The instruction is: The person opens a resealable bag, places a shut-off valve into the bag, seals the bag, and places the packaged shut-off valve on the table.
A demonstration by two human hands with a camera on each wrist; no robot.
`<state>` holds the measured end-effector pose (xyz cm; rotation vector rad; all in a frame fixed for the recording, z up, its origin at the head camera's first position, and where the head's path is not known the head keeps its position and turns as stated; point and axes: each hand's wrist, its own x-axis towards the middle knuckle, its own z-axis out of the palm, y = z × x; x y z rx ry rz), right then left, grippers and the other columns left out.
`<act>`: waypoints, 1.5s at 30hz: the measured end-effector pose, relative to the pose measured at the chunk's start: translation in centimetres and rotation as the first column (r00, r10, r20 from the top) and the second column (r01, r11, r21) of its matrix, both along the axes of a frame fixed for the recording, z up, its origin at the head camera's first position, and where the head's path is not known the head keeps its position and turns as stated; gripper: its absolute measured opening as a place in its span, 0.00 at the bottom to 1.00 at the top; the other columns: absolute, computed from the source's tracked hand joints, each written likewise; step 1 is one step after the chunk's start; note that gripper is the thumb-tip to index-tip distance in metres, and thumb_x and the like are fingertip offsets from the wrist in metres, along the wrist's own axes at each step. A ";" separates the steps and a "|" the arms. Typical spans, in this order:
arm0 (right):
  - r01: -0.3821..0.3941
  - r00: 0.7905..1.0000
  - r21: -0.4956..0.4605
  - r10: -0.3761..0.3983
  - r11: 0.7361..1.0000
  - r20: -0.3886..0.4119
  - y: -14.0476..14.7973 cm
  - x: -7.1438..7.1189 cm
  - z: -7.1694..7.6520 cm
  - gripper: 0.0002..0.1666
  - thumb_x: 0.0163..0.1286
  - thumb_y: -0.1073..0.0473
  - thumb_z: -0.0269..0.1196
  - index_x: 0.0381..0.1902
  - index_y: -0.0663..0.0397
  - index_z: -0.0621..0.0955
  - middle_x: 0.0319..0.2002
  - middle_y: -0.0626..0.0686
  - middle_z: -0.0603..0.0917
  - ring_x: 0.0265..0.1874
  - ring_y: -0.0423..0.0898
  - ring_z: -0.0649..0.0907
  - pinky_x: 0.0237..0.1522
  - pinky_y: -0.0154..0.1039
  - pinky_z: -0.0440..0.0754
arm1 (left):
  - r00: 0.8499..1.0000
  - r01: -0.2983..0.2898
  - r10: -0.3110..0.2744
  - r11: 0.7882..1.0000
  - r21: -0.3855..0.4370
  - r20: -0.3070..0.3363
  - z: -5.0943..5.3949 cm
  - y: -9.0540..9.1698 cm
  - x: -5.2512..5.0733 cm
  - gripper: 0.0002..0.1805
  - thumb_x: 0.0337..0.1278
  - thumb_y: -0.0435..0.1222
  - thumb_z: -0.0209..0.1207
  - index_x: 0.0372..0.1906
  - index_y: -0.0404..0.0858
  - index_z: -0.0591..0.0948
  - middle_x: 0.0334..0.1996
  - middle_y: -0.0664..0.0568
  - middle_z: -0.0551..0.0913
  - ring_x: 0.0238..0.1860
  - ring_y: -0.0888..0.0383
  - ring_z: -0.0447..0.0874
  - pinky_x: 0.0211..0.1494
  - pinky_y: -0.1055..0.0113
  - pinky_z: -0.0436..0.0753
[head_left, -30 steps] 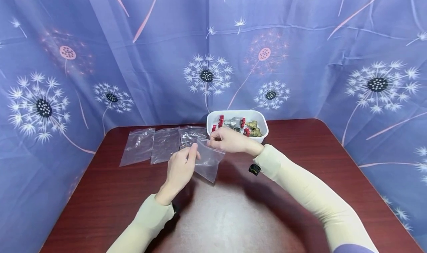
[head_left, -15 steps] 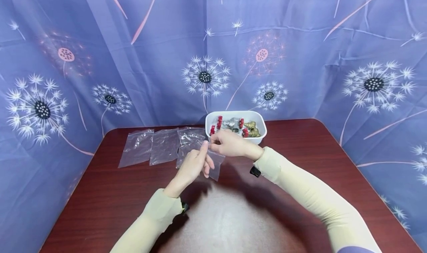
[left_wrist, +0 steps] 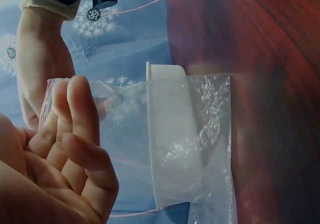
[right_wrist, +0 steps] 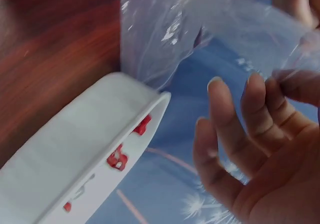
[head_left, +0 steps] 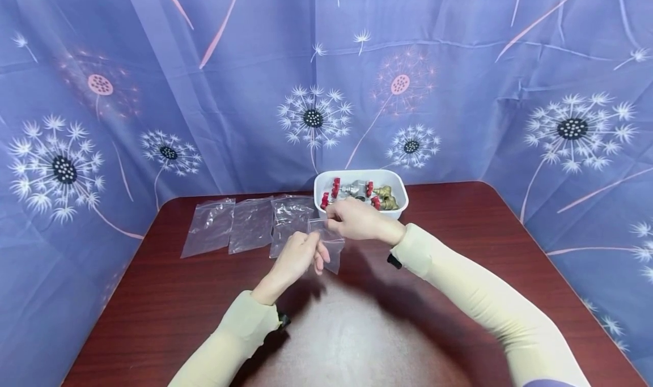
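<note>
Both hands hold a clear zip bag (head_left: 334, 252) by its top, just in front of the white tub (head_left: 403, 205). My left hand (head_left: 296, 256) pinches the bag's left side, its other fingers loosely bent below. On the right side, my right hand (head_left: 359, 221) pinches the upper edge. The left wrist view shows the clear bag (left_wrist: 130, 124) hanging flat beside the left hand (left_wrist: 70, 149), with the tub (left_wrist: 172, 134) behind it. In the right wrist view the right hand (right_wrist: 265, 149) has thumb and index finger at the bag (right_wrist: 265, 34), other fingers spread.
Three more clear bags, the left one (head_left: 209, 228), the middle one (head_left: 251, 225) and the right one (head_left: 291, 220), lie side by side at the table's back left. Red-handled valves and brass fittings (head_left: 389, 200) sit in the tub. A patterned curtain (head_left: 245, 92) stands behind the table (head_left: 459, 222).
My left hand has moved right and slightly up, closer to the right hand. The held bag has shifted right and now hangs between the two hands, its top strip in view.
</note>
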<state>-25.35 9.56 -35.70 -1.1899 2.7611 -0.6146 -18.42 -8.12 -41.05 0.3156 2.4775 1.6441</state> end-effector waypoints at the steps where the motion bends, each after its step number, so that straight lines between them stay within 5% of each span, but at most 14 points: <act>1: -0.003 1.000 0.009 0.003 1.000 -0.005 0.2 -0.1 0.0 0.14 0.67 0.58 0.59 0.20 0.44 0.74 0.16 0.42 0.72 0.17 0.39 0.72 0.21 0.35 0.69 | 1.000 0.005 -0.005 1.000 -0.009 0.007 0.0 0.0 0.0 0.28 0.69 0.39 0.38 0.19 0.38 0.84 0.12 0.49 0.80 0.17 0.51 0.82 0.26 0.54 0.80; 8: -0.055 0.998 0.054 0.058 0.997 -0.037 1.4 -1.1 -0.3 0.15 0.70 0.56 0.60 0.21 0.44 0.74 0.17 0.42 0.70 0.19 0.39 0.71 0.24 0.36 0.70 | 0.994 0.084 -0.081 0.996 -0.036 0.073 0.4 0.0 0.6 0.27 0.67 0.39 0.39 0.18 0.37 0.84 0.11 0.48 0.79 0.16 0.51 0.82 0.33 0.53 0.81; 13: -0.122 0.982 0.163 0.143 0.979 -0.122 1.3 -1.3 -0.5 0.15 0.70 0.55 0.62 0.22 0.42 0.74 0.19 0.40 0.72 0.21 0.38 0.73 0.26 0.35 0.73 | 0.974 0.188 -0.182 0.982 -0.032 0.132 0.8 0.3 1.1 0.27 0.65 0.37 0.38 0.16 0.35 0.82 0.08 0.46 0.77 0.12 0.50 0.80 0.18 0.59 0.77; 17: -0.104 0.975 0.231 0.145 0.967 -0.167 1.0 -1.1 -0.5 0.15 0.69 0.54 0.62 0.22 0.40 0.73 0.19 0.40 0.72 0.23 0.39 0.75 0.26 0.38 0.74 | 0.958 0.253 -0.243 0.966 -0.049 0.149 1.1 0.4 1.3 0.28 0.66 0.37 0.38 0.15 0.35 0.82 0.07 0.46 0.76 0.10 0.52 0.77 0.14 0.68 0.68; 25: -0.081 0.984 0.221 0.113 0.972 -0.136 0.7 -0.8 -0.3 0.14 0.70 0.53 0.62 0.23 0.39 0.75 0.20 0.40 0.73 0.23 0.39 0.75 0.26 0.39 0.75 | 0.952 0.267 -0.254 0.962 -0.057 0.170 1.6 0.1 1.4 0.28 0.65 0.36 0.38 0.16 0.35 0.83 0.08 0.45 0.77 0.11 0.49 0.77 0.13 0.68 0.66; 28: -0.094 0.986 0.179 0.117 0.979 -0.122 0.7 -0.7 -0.3 0.14 0.71 0.53 0.62 0.23 0.41 0.75 0.19 0.40 0.72 0.21 0.38 0.74 0.24 0.37 0.73 | 0.955 0.261 -0.249 0.964 -0.060 0.161 1.7 -0.3 1.5 0.31 0.72 0.40 0.38 0.18 0.32 0.82 0.08 0.45 0.77 0.12 0.47 0.80 0.15 0.65 0.71; 35: -0.167 0.977 0.098 0.178 0.981 -0.116 0.8 -0.3 0.1 0.17 0.71 0.55 0.62 0.21 0.44 0.73 0.17 0.41 0.69 0.17 0.36 0.70 0.21 0.33 0.69 | 0.977 0.211 -0.206 0.972 -0.100 0.059 2.9 -1.8 1.9 0.40 0.72 0.62 0.38 0.20 0.34 0.82 0.09 0.47 0.77 0.18 0.41 0.82 0.23 0.60 0.78; 38: -0.175 0.976 0.093 0.185 0.980 -0.114 0.9 -0.1 0.2 0.17 0.70 0.55 0.63 0.21 0.44 0.72 0.17 0.40 0.69 0.17 0.36 0.70 0.21 0.32 0.69 | 0.984 0.141 -0.151 0.984 -0.105 -0.093 3.3 -2.7 1.7 0.34 0.72 0.59 0.43 0.22 0.39 0.81 0.13 0.50 0.78 0.19 0.49 0.80 0.24 0.62 0.78; 42: -0.176 0.978 0.090 0.185 0.980 -0.099 0.9 -0.1 0.2 0.18 0.70 0.55 0.63 0.20 0.45 0.72 0.17 0.40 0.68 0.17 0.36 0.69 0.22 0.33 0.68 | 0.939 0.036 -0.094 0.983 -0.178 -0.332 2.5 -4.2 0.8 0.16 0.71 0.49 0.53 0.33 0.43 0.83 0.27 0.56 0.80 0.26 0.58 0.76 0.31 0.64 0.75; 45: -0.179 0.980 0.087 0.186 0.980 -0.072 0.9 -0.1 0.3 0.18 0.71 0.54 0.62 0.20 0.45 0.72 0.16 0.41 0.68 0.16 0.36 0.68 0.22 0.33 0.67 | 0.928 0.053 -0.137 0.969 -0.240 -0.347 0.9 -4.9 0.1 0.15 0.66 0.46 0.60 0.50 0.42 0.81 0.44 0.56 0.81 0.42 0.57 0.79 0.46 0.61 0.77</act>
